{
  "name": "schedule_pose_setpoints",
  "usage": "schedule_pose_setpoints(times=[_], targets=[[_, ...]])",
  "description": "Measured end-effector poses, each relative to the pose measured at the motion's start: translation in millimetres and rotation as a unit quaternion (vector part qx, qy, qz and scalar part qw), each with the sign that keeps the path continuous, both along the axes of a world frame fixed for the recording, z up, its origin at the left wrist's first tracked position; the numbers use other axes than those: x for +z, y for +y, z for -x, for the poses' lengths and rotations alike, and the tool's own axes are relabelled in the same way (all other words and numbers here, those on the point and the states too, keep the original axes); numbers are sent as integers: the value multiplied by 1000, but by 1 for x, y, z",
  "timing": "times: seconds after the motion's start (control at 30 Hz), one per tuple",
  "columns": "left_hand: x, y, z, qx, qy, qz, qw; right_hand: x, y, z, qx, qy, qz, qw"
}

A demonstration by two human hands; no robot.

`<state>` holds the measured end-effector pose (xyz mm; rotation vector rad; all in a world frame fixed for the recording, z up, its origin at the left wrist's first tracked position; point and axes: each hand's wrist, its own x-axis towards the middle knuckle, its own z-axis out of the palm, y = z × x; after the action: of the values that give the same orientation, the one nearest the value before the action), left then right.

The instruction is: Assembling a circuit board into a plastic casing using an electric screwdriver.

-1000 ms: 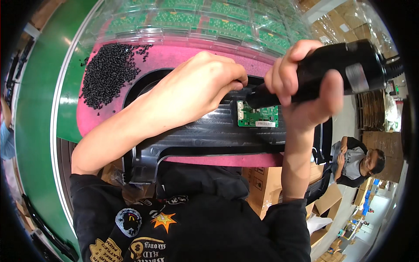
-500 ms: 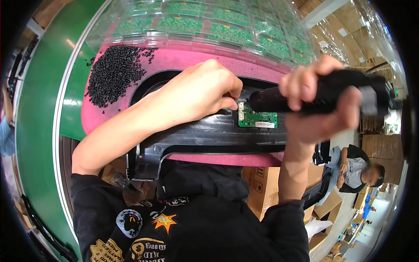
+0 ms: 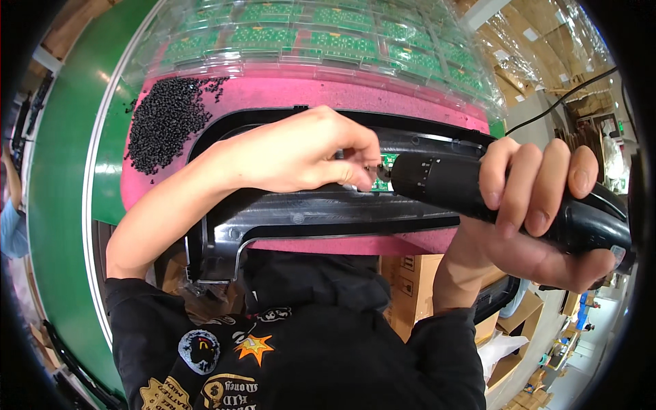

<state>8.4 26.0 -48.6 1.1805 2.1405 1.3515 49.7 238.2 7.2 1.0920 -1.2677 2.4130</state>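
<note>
My right hand (image 3: 540,205) is wrapped round a black electric screwdriver (image 3: 444,181), held tilted with its tip pointing left. Close to that tip, the fingers of my left hand (image 3: 321,154) are pinched together; what they hold, if anything, is too small and hidden to name. Beneath the fingers and tip lies a green circuit board (image 3: 384,164), mostly covered from sight. It sits inside a long black plastic housing (image 3: 307,217), which rests on a pink mat (image 3: 273,92).
A heap of small black screws (image 3: 164,123) lies at the mat's left. Clear plastic trays (image 3: 266,37) of green boards stand at the far side. A black cord (image 3: 564,99) runs at the right. Cardboard boxes (image 3: 410,294) stand below the near edge.
The screwdriver's rear end has swung down and its tip now meets the left fingers. My left hand has shifted slightly down over the board, covering more of it.
</note>
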Motion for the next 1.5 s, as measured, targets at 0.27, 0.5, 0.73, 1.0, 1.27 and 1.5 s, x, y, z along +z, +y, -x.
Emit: schedule_pose_setpoints(times=[0.27,0.5,0.73,1.0,1.27,1.5], targets=[[-17,1,3,23,122,97,987,-23,-3,-1,-28,-102,-90,990],[-16,0,-1,47,138,136,980,-29,-9,3,-52,-122,-109,985],[-19,-2,1,44,149,141,978,-24,-21,8,-27,-115,-204,972],[-23,-4,2,40,167,124,977,-20,-21,5,-60,-133,-182,972],[-19,-3,-1,47,160,136,977,-26,-23,8,3,-113,-187,976],[-19,-4,-1,49,175,116,977,-24,-34,5,-115,-124,-250,953]])
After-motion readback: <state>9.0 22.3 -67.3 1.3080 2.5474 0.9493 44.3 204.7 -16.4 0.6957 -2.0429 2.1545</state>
